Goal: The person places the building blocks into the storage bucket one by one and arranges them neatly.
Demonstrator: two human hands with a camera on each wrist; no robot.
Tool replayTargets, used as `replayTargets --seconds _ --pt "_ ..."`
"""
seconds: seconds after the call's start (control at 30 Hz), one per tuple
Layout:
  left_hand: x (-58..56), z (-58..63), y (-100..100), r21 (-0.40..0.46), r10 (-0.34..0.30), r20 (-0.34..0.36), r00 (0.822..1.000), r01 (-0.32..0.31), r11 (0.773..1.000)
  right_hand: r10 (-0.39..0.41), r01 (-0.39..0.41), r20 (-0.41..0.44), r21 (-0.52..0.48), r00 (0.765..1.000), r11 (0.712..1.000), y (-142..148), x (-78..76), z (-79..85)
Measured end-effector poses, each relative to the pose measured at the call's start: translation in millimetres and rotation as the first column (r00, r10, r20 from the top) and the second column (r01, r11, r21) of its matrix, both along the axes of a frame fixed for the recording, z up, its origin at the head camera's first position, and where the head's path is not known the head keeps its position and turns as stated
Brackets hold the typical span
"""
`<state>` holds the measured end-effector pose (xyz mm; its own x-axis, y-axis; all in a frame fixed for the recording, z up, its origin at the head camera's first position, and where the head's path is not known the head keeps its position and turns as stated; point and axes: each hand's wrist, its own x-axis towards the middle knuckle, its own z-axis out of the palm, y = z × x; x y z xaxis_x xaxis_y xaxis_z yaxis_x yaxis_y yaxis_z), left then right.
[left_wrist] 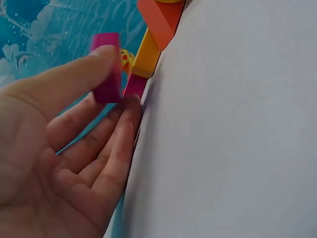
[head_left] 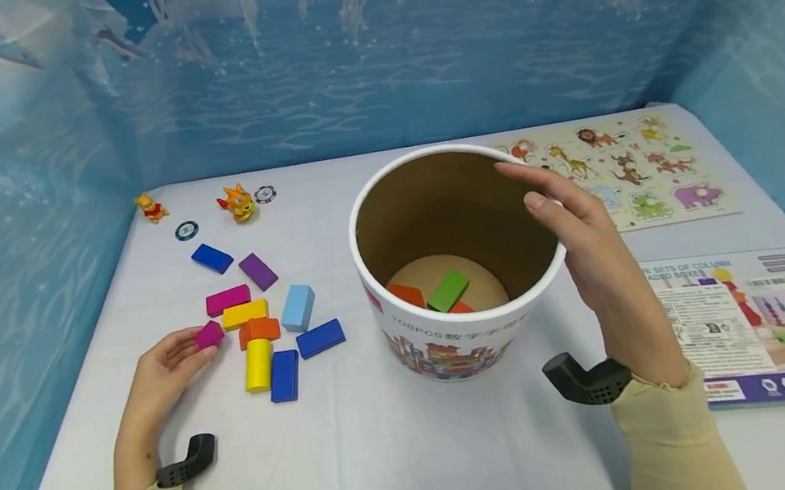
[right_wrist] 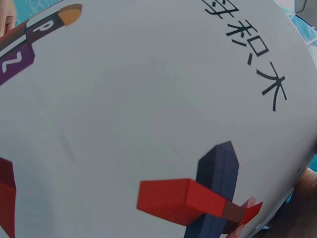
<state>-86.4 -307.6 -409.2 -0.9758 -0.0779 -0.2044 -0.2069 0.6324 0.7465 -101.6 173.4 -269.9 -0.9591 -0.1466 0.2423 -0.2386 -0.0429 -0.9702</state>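
At the left of the table, my left hand [head_left: 166,376] pinches a small magenta block [head_left: 209,335] by thumb and fingers. In the left wrist view the thumb lies across this magenta block [left_wrist: 106,69], with the other fingers stretched below it. Close by are a yellow block [head_left: 245,314], an orange block [head_left: 258,331], a yellow cylinder [head_left: 259,366] and a second magenta block [head_left: 228,300]. My right hand [head_left: 600,267] rests at the right rim of a large white bucket [head_left: 450,345], its index finger and thumb extended over the opening; its other fingers are hidden.
Inside the bucket lie a green block [head_left: 448,291] and orange ones. Blue blocks [head_left: 320,338], a light blue block [head_left: 297,307] and a purple block [head_left: 258,272] surround the group. Two figurines [head_left: 238,203] stand behind. An animal puzzle board [head_left: 719,212] and a flat box [head_left: 717,335] lie right.
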Motion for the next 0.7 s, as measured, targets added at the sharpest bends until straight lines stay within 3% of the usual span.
replayTargets --seconds 0.03,0.07,0.1,0.13,0.17,0.23,0.27,0.3,0.33,0.37,0.43,0.5,0.6,0.7 --pt "1.6 1.4 -0.7 0.101 0.035 0.015 0.999 -0.036 0.994 0.001 -0.001 0.001 0.001 1.0 1.0 -0.2 0.0 0.2" --pt "2.8 3.3 -0.7 0.227 0.069 0.027 0.997 -0.074 0.971 0.0 0.0 0.0 0.002 1.0 1.0 -0.4 0.0 0.2" --pt "3.9 5.5 -0.2 0.366 0.107 0.045 0.993 -0.116 0.923 -0.002 0.002 -0.001 0.002 1.0 1.0 -0.4 0.1 0.3" --pt "4.7 8.0 0.4 0.513 0.144 0.063 0.988 -0.156 0.844 -0.004 0.004 -0.003 0.003 1.0 1.0 -0.2 0.2 0.3" --pt "5.4 10.6 1.5 0.654 0.177 0.088 0.98 -0.191 0.732 -0.006 0.006 -0.003 0.005 1.0 1.0 0.0 0.3 0.3" --pt "6.6 17.2 5.4 0.868 0.222 0.132 0.966 -0.221 0.445 -0.008 0.008 -0.006 0.007 1.0 1.0 0.3 0.4 0.3" --pt "7.3 21.2 8.5 0.917 0.237 0.15 0.96 -0.224 0.329 -0.01 0.01 -0.008 0.007 1.0 1.0 0.4 0.3 0.2" --pt "8.1 25.5 11.7 0.946 0.244 0.163 0.956 -0.222 0.236 -0.01 0.01 -0.009 0.007 1.0 1.0 0.5 0.3 0.2" --pt "8.7 30.0 15.3 0.963 0.245 0.17 0.955 -0.214 0.167 -0.009 0.009 -0.01 0.007 1.0 1.0 0.6 0.1 0.1" --pt "9.0 34.6 19.2 0.97 0.241 0.174 0.955 -0.208 0.124 -0.009 0.009 -0.011 0.006 1.0 1.0 0.6 0.1 -0.1" --pt "8.5 44.3 27.3 0.978 0.232 0.163 0.959 -0.188 0.089 -0.009 0.009 -0.012 0.007 1.0 1.0 0.7 0.1 -0.5" --pt "6.8 54.8 36.0 0.982 0.222 0.134 0.966 -0.16 0.104 -0.01 0.01 -0.01 0.007 1.0 1.0 0.8 0.3 -0.9" --pt "3.2 72.7 50.0 0.981 0.196 0.059 0.979 -0.093 0.17 -0.013 0.013 -0.006 0.01 1.0 1.0 0.7 0.5 -1.5" --pt "-1.4 95.2 66.7 0.961 0.135 -0.068 0.989 0.029 0.276 -0.016 0.016 -0.007 0.012 1.0 1.0 0.7 0.4 -1.8"
